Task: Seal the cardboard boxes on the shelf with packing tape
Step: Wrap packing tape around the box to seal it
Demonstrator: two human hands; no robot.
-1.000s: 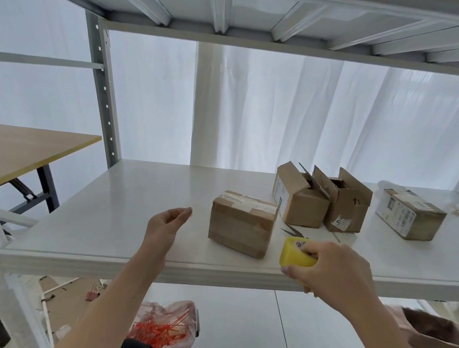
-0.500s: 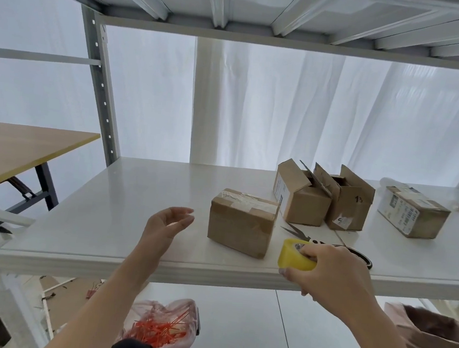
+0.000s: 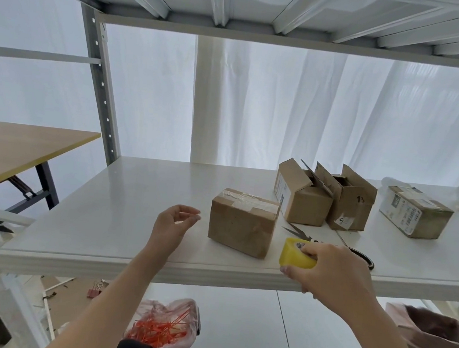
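Across the middle of the frame runs the white shelf (image 3: 106, 218), with the ribbed underside of another level (image 3: 239, 3) along the top and a white curtain (image 3: 312, 111) behind. At the left edge stands a wooden tabletop (image 3: 14, 150) on dark legs, apart from the shelf.

Right of centre on the shelf sit four boxes. The nearest, the taped box (image 3: 242, 222), is closed, with clear tape over its top. Behind it and to the right, two open boxes (image 3: 303, 195) (image 3: 351, 202) stand touching each other, flaps up. Farther right, well apart, lies a closed labelled box (image 3: 415, 215).

Below the shelf, at lower centre, a pink bag (image 3: 163, 327) holds orange ties; another pinkish bag (image 3: 431, 336) lies at lower right.

The right hand (image 3: 334, 268), at the shelf's front edge, has its grip clenched around the yellow tape roll (image 3: 296, 253), just right of the taped box. The left hand (image 3: 173, 224) hovers left of that box, not touching it, fingers loosely curled and holding nothing.

Scissors (image 3: 301, 234) lie on the shelf between the tape roll and the open boxes, their handles partly hidden by the right hand.
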